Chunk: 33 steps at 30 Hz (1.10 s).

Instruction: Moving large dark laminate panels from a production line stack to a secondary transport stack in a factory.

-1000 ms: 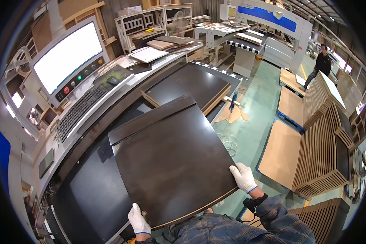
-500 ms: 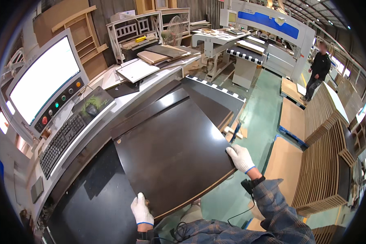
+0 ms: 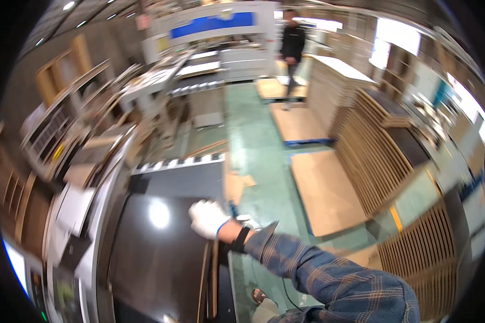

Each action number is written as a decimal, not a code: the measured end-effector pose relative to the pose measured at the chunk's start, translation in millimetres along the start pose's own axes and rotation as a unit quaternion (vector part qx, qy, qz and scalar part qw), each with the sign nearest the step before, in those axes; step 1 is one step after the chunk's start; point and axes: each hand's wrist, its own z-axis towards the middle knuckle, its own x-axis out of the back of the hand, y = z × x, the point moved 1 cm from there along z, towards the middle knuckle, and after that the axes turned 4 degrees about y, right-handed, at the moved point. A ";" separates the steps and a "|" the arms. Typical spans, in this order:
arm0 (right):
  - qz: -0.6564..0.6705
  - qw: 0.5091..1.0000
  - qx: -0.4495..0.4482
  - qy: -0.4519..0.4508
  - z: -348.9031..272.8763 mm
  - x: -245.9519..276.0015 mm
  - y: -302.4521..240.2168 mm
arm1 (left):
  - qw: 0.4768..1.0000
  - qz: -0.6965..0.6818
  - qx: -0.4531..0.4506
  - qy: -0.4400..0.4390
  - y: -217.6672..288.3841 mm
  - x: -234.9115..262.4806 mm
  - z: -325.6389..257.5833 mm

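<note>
A dark brown glossy board [image 3: 151, 247] lies on other boards on the black conveyor bed, a bright reflection near its far edge. My right hand [image 3: 207, 219], in a white knit glove, is closed at the board's far right corner, its fingers curled and slightly blurred. Below that hand, the light-brown edges of stacked boards [image 3: 214, 280] show along the right side. Only a small pale tip of what looks like my left hand [image 3: 170, 318] shows at the lower edge; its fingers are hidden.
Black-and-white striped edging [image 3: 178, 163] ends the conveyor bed. Right of the green aisle [image 3: 253, 140] stand tall stacks of boards [image 3: 374, 153] and low pallets topped with a light-brown sheet [image 3: 326, 191]. A person in black [image 3: 292, 46] stands farther back, near a large white-and-blue machine [image 3: 213, 24].
The view has swung right. The board, tilted and held in both hands before, now lies lower along the conveyor. My left hand has almost left the picture; my right is at the far corner.
</note>
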 end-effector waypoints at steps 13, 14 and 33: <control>0.287 0.953 0.006 -0.094 -438.1 42.8 114.3 | 0.959 0.135 -0.240 0.069 43.2 -36.5 15.5; 0.244 0.966 -0.053 -0.073 -482.9 53.0 128.2 | 0.989 0.025 -0.146 0.005 49.1 -38.0 14.0; -0.182 0.465 -0.740 0.451 -1106.2 329.6 237.2 | 0.641 -0.046 -0.649 -0.408 342.7 -235.8 -362.2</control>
